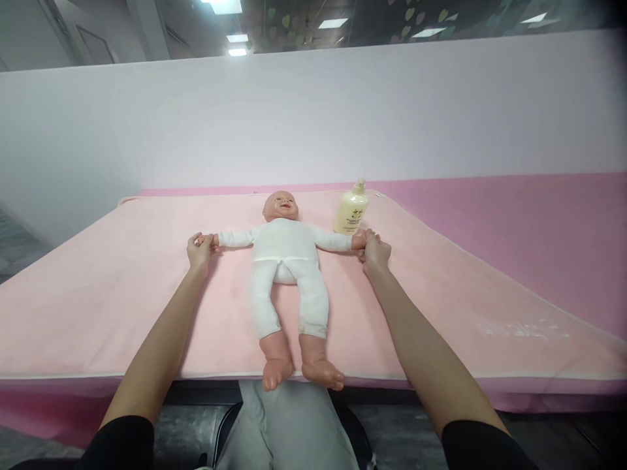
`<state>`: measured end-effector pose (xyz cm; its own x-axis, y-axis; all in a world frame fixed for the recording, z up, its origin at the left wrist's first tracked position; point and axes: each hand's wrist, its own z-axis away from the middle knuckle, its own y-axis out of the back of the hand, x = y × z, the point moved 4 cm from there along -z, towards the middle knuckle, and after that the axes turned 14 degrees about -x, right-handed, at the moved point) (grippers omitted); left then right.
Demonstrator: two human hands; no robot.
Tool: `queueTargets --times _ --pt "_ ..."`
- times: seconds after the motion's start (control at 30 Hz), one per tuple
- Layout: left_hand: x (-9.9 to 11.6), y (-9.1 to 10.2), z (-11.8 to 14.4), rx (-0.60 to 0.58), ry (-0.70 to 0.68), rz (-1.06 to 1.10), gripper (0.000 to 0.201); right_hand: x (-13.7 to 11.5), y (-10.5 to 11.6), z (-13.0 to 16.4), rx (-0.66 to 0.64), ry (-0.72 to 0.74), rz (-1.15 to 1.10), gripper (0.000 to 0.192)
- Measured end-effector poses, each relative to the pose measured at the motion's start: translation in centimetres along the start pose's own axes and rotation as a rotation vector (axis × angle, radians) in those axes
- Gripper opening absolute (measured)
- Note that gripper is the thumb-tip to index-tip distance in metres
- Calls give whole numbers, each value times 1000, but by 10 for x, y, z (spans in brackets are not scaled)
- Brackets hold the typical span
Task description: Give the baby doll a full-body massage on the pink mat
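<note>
- Baby doll (287, 261): lies face up along the middle of the pink padded mat (98, 307), head away from the person, feet (298, 372) overhanging the mat's near edge. It wears a white one-piece suit; head, hands and feet are bare plastic. Both arms are stretched straight out sideways, apparently because each is drawn outward by a hand at its end.
- Left hand (200, 251): closed lightly round the doll's small hand on that side, fingers curled over it, palm resting on the mat. The forearm runs straight back toward the person.
- Right hand (375, 251): wrapped round the doll's other hand, fingers closed on it, wrist low on the mat. The grip looks gentle rather than tight, judging by the relaxed knuckles.
- Lotion pump bottle (351, 209): cream-coloured, upright, standing just beyond the right hand and beside the doll's outstretched arm, within easy reach yet apart from the doll's body.
- Mat edges: the near edge runs just under the doll's ankles; the far edge meets a pale wall (313, 117) with a pink band at its base. Wide bare mat lies on either side of the doll, more on the right.
- Person's lap (289, 424): grey fabric shows below the near edge, directly under the doll's feet.
</note>
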<state>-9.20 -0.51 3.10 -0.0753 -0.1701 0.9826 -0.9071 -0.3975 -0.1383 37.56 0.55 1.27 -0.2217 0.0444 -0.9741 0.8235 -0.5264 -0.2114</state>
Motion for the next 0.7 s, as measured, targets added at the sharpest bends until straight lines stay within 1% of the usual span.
queueTargets --times 0.2,0.37,0.7 --pt "3 -1 2 -25 -11 34 28 0 -2 3 -55 -13 -14 26" --pt "4 -3 3 -69 -31 33 30 -3 -4 8 -101 -15 21 29" --pt "4 -3 1 -99 -41 35 27 3 -3 1 -135 -7 112 32"
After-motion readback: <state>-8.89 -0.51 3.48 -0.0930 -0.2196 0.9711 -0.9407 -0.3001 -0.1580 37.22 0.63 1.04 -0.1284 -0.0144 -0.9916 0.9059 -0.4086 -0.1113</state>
